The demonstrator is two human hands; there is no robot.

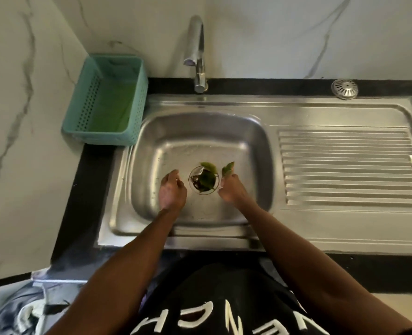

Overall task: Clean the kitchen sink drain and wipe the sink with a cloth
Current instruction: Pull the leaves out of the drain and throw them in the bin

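A steel sink [151, 146] lies below me, its round drain [203, 180] clogged with green leaves [207, 176] and dark scraps. My right hand [232, 189] is in the basin just right of the drain, pinching one green leaf [227, 169] that sticks up above the fingers. Left of the drain hovers my left hand [172, 189], fingers loosely curled with nothing visible in them. A green cloth [113, 106] lies inside the teal basket [79, 126] at the sink's back left.
A chrome tap [196, 52] rises behind the basin. The ribbed steel drainboard [345, 165] stretches right. A round metal strainer cap [344, 88] sits on the black counter at the back right. Marble walls enclose the left and back.
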